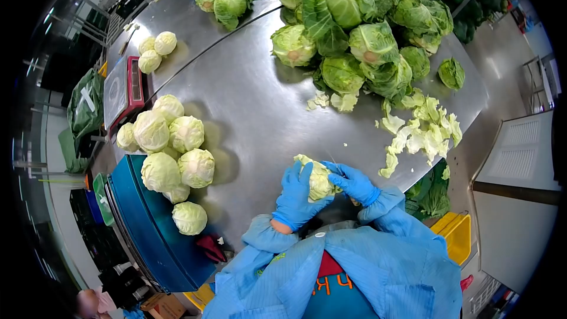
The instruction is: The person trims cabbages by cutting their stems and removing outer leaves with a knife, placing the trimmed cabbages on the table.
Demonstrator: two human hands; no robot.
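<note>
My left hand point(297, 197) is wrapped round the side of a pale, peeled cabbage point(321, 182) just over the near edge of the steel table. Closed at the cabbage's right side, my right hand point(356, 184) grips what looks like a small knife point(335, 165); only a thin dark strip of it shows by the fingers. Both hands wear blue gloves. Torn cabbage leaves point(422, 133) lie to the right. Farther back rises a big pile of green, unpeeled cabbages point(360, 29). On the left, several peeled cabbages point(186, 134) sit close together.
A red-framed scale point(134, 81) stands at the left edge, near several small peeled cabbages point(150, 61). Below the peeled group is a blue bin point(147, 218). A yellow crate point(455, 236) is on the floor at right. One green cabbage point(451, 74) lies near the right edge.
</note>
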